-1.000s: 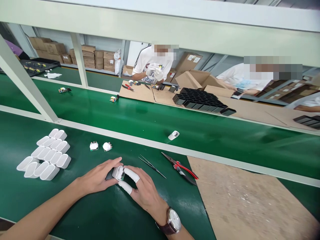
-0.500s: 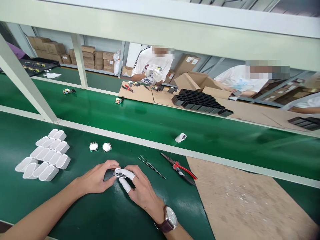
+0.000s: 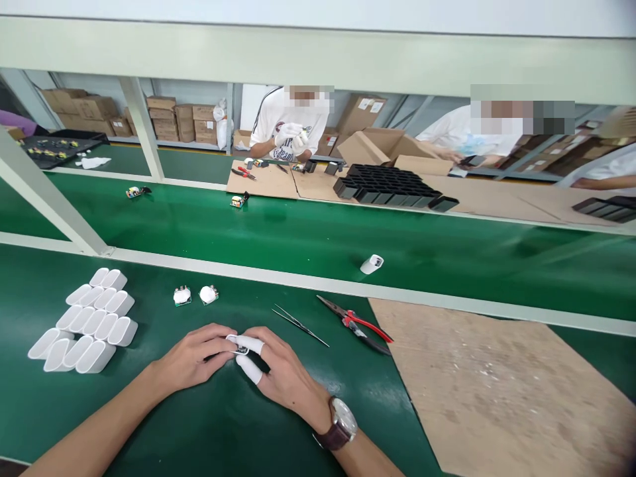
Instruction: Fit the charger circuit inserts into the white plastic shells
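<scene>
Between my hands is a small white oval plastic casing (image 3: pixel 242 349), its open end facing up with dark electronic parts inside. My right hand (image 3: pixel 287 374) grips it between thumb and forefinger, both in white finger cots; a watch is on that wrist. My left hand (image 3: pixel 205 352) is closed at the casing's left side, with fingertips over its open end. Fingers cover much of the casing. Beyond my left hand lie two small circuit boards with white tops, one on the left (image 3: pixel 181 296) and one on the right (image 3: pixel 209 295).
Several white casings (image 3: pixel 94 318) stand grouped at left. Tweezers (image 3: pixel 301 325) and red-handled pliers (image 3: pixel 355 323) lie right of my hands, beside a cardboard sheet (image 3: pixel 497 384). Another casing (image 3: pixel 372 264) is on the green belt (image 3: pixel 278 232). Co-workers sit across, near black cases (image 3: pixel 387 185).
My left fingertips have moved over the casing's open end. The casing on the belt has shifted right, and the belt's circuit board has come nearer its neighbour's line. The view has tilted slightly.
</scene>
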### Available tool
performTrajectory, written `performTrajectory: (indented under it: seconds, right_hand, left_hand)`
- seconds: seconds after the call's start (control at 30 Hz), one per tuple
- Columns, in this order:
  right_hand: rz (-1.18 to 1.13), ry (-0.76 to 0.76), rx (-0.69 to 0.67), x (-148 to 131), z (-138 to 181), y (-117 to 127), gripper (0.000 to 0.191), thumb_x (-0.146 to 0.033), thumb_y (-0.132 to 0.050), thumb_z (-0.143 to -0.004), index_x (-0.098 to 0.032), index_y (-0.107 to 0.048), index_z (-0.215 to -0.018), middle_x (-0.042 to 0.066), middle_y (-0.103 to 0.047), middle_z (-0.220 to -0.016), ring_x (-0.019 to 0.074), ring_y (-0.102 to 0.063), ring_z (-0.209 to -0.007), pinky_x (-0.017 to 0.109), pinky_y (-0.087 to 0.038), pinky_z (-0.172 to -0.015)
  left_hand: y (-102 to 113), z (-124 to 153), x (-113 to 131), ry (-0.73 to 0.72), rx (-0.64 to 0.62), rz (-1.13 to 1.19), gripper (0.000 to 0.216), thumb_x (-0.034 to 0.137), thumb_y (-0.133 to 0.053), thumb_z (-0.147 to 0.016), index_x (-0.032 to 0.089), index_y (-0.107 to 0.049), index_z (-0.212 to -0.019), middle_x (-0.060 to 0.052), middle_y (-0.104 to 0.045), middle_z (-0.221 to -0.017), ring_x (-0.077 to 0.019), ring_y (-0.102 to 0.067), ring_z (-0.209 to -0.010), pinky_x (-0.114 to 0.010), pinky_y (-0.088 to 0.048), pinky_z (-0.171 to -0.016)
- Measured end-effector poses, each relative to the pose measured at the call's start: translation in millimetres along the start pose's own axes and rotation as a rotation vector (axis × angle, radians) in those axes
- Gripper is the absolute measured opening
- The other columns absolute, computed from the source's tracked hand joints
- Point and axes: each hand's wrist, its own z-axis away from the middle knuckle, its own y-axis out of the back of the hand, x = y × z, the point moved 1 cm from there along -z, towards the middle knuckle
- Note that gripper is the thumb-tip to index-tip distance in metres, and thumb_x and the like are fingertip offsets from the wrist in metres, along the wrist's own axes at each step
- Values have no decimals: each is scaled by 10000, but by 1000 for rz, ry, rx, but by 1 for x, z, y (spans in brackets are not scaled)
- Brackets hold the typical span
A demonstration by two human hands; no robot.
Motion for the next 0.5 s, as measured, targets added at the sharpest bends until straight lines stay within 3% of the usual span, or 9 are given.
performTrajectory:
  seconds: [0.2,0.33,0.5]
  right_hand:
    - [92,-66,173,14,2,10,400,-160,-494,-1064,-258,-516,-1451,103,-690,-1214,233,-697,-1078,405,-616,-923]
    - [253,-2,119,22,5,3,457,-99,-472,-1038,-224,-497,-1476,113,-688,-1212,256,-672,-1072,441,-609,-911]
    - [326,45,18,24,4,-6,437,-48,-477,-983,-172,-559,-1394,134,-679,-1174,273,-628,-1027,454,-577,-854]
  left_hand:
    - [1,-4,0,-39,2,13,207,161,-606,-1031,267,-672,-1196,-114,-699,-1292,-214,-722,-1081,-345,-618,-892]
    - [3,-7,4,-71,46,-19,258,121,-626,-1007,282,-653,-1207,-105,-713,-1237,-218,-697,-1035,-374,-607,-864]
    - [-2,-9,9,40,24,8,129,178,-620,-1011,259,-713,-1049,-98,-739,-1146,-214,-690,-941,-366,-598,-799]
